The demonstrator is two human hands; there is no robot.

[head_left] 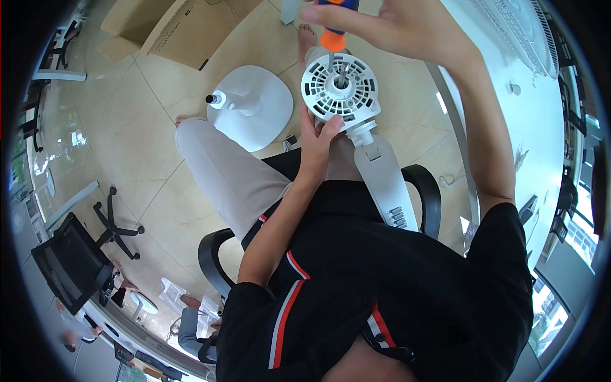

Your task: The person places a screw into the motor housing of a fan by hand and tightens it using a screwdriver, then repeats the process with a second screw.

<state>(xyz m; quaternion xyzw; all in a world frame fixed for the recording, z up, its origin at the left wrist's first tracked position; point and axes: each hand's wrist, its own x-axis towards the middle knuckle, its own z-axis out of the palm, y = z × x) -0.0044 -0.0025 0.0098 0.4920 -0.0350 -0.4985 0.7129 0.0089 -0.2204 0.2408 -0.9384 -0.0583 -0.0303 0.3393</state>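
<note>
The white fan motor housing [315, 97], with a slotted round front and a metal shaft in its middle, is over my lap. My left hand [320, 137] grips its lower edge, thumb on the rim. Below the housing, the white fan neck with a row of buttons [377, 175] runs back against my body. From above, my right hand [414, 28] is closed around a screwdriver [333, 41] with an orange and blue handle. The blade meets the upper part of the housing's face, left of the shaft.
A white fan base [258, 121] with a short stem stands on the tiled floor near my left knee. Beyond it is an open cardboard box [191, 35]. A white table [531, 121] on the right bears a fan grille [519, 28]. An office chair [73, 261] stands left.
</note>
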